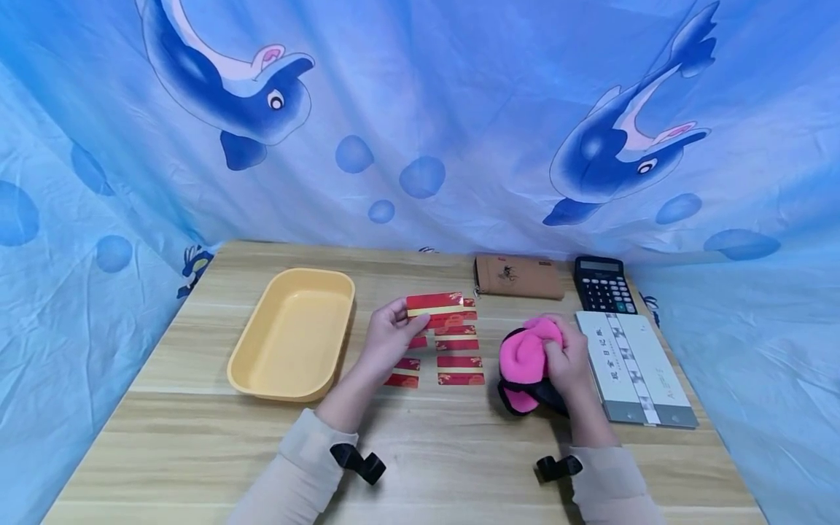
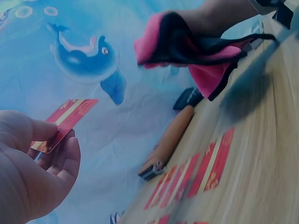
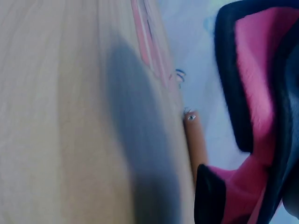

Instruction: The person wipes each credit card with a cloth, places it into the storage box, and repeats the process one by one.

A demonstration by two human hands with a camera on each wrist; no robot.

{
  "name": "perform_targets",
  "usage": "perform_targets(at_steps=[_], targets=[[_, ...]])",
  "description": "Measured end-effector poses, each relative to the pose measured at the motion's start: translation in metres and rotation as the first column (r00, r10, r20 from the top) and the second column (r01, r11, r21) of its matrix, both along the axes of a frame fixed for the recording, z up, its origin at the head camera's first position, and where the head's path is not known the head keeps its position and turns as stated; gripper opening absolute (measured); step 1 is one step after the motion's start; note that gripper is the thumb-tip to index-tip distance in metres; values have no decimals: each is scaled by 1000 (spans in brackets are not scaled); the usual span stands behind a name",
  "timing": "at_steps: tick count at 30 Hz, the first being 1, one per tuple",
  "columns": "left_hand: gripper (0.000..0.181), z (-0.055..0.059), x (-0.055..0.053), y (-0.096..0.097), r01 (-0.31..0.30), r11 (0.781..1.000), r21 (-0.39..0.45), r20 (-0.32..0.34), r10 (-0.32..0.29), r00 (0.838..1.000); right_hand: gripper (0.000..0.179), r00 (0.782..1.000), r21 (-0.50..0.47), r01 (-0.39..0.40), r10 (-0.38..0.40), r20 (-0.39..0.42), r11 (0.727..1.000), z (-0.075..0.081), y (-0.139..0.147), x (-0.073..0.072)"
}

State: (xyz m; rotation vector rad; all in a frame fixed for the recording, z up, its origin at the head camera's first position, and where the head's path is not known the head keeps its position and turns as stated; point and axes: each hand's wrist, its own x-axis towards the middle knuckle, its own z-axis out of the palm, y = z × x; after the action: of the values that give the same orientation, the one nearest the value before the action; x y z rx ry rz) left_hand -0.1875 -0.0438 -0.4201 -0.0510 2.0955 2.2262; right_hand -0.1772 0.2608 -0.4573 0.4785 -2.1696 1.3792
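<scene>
Pinched between the thumb and fingers of my left hand (image 1: 389, 337) is a red card with a cream stripe (image 1: 433, 309), raised above the table. More cards like it, such as this red card (image 1: 461, 370), lie in rows beneath and beside that hand. My right hand (image 1: 569, 357) grips a folded pink cloth item with black edging (image 1: 525, 355), held above the wood. In the left wrist view the pink cloth (image 2: 212, 77) hangs over its own shadow. The right wrist view shows its pink and black folds (image 3: 257, 93) close up; the fingers are mostly hidden there.
A yellow plastic tray (image 1: 239, 364) stands on the left of the wooden table (image 1: 420, 452). Along the back right lie a brown wallet (image 1: 525, 277) and a black calculator (image 1: 604, 286). A grey-white notebook (image 1: 636, 368) lies right of my right hand. A blue dolphin curtain (image 1: 420, 95) hangs behind.
</scene>
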Motion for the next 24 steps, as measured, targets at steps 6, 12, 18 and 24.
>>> perform_targets(at_steps=[6, 12, 18, 24], targets=[[30, 8, 6, 9, 22, 999, 30, -63, -20, 998, 21, 1000, 194, 1, -6, 29, 981, 15, -19, 4], [30, 7, 9, 17, 19, 1000, -9, -128, -20, 992, 24, 1000, 193, -28, 30, -4, 981, 28, -35, 10], [33, 6, 13, 22, -2, 995, -105, -182, -17, 983, 32, 995, 198, -42, 58, -77, 979, 40, -48, 17], [29, 3, 21, 26, 93, 991, -95, -224, -113, 968, 32, 993, 192, 51, -28, -118, 980, 45, -60, 18]])
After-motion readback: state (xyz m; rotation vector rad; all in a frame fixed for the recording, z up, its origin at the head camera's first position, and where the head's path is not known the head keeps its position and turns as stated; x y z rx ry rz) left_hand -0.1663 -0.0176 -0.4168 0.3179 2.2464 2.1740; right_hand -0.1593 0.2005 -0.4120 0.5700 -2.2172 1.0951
